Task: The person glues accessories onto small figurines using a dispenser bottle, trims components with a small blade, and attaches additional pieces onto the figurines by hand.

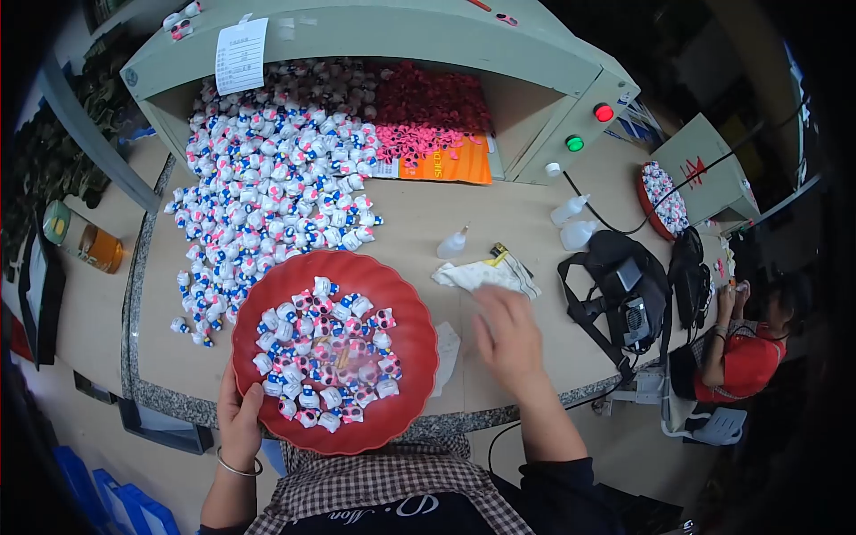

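My left hand [239,412] grips the near-left rim of a scalloped red bowl [415,357], its thumb over the edge. Inside the bowl lie many small white, pink and blue figurines [332,397]. My right hand [508,334] is in the air to the right of the bowl, palm down, fingers apart and slightly blurred, with nothing visible in it. Just beyond its fingertips a white cloth [486,275] lies on the table. A large pile of similar figurines [276,169] spreads over the table behind the bowl.
A green metal box [374,45] stands at the back, pink pieces [419,143] inside. Small bottles [452,242] stand near the cloth. Right are a black bag [615,290], a cable, another red bowl [654,209] and a person in red [747,361]. A jar [100,248] is left.
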The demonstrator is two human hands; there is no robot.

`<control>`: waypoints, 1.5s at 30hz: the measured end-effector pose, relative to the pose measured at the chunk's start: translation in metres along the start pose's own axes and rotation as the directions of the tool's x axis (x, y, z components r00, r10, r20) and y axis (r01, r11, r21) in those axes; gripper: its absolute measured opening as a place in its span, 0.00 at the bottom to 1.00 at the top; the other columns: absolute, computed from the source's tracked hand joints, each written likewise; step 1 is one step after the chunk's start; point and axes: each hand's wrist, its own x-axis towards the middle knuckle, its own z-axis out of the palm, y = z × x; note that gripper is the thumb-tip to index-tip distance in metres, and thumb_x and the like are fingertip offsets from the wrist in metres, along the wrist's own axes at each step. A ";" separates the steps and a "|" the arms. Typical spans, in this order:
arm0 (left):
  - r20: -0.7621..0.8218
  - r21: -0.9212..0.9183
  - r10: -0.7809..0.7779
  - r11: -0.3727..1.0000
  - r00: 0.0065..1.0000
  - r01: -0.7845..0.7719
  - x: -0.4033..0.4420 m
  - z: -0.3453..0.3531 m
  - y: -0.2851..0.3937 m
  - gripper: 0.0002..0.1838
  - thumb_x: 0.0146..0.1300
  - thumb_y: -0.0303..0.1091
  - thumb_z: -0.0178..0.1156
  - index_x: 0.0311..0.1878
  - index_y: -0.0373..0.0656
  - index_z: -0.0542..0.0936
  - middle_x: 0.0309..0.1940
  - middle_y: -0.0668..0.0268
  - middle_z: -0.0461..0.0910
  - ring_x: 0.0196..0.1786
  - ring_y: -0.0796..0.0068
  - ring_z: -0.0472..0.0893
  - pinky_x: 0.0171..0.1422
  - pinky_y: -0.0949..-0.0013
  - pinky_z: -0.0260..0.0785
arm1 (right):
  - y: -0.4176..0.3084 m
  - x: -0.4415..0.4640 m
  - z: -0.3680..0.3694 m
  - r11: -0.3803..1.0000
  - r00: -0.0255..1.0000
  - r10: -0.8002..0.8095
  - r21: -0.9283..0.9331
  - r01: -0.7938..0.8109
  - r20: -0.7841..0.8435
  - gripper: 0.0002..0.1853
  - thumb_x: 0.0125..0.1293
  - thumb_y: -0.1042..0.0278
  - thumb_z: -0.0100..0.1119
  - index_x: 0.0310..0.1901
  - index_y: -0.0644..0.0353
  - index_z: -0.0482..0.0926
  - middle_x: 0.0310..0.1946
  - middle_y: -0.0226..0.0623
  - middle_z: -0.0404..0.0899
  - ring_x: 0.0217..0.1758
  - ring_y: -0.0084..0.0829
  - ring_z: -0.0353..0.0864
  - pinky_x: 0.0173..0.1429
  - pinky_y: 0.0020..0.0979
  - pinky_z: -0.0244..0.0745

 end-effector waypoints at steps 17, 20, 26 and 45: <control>-0.024 0.162 0.042 0.986 0.999 -0.037 0.012 0.010 -0.006 0.25 0.64 0.25 0.45 0.65 0.33 0.55 0.61 0.58 0.62 0.61 0.72 0.65 0.64 0.69 0.55 | 0.057 -0.005 -0.045 0.986 0.986 0.163 -0.014 -0.164 -0.046 0.12 0.48 0.83 0.52 0.38 0.64 0.75 0.37 0.40 0.73 0.40 0.38 0.73 0.43 0.33 0.70; -0.026 0.286 0.080 0.956 0.996 -0.070 0.014 0.015 -0.003 0.25 0.66 0.28 0.45 0.64 0.33 0.56 0.61 0.58 0.63 0.61 0.72 0.65 0.64 0.69 0.56 | 0.051 0.025 -0.012 0.994 1.000 0.003 -0.111 0.000 0.027 0.14 0.48 0.81 0.52 0.40 0.63 0.75 0.40 0.38 0.72 0.42 0.37 0.73 0.45 0.34 0.71; -0.115 0.667 0.392 0.712 0.913 -0.221 0.001 0.006 0.010 0.22 0.64 0.26 0.44 0.62 0.35 0.60 0.60 0.53 0.63 0.59 0.71 0.66 0.56 0.72 0.63 | 0.062 0.035 0.028 0.936 0.956 -0.203 -0.243 0.253 0.213 0.17 0.48 0.79 0.52 0.43 0.64 0.74 0.43 0.39 0.72 0.43 0.36 0.71 0.45 0.33 0.71; 0.669 0.152 0.057 0.965 0.741 -0.212 -0.032 0.120 0.003 0.15 0.64 0.27 0.49 0.53 0.34 0.71 0.49 0.54 0.74 0.53 0.67 0.73 0.57 0.67 0.64 | -0.068 -0.088 -0.025 0.352 0.905 0.091 0.836 -0.420 0.416 0.12 0.59 0.80 0.53 0.46 0.68 0.74 0.43 0.40 0.74 0.42 0.28 0.77 0.45 0.26 0.74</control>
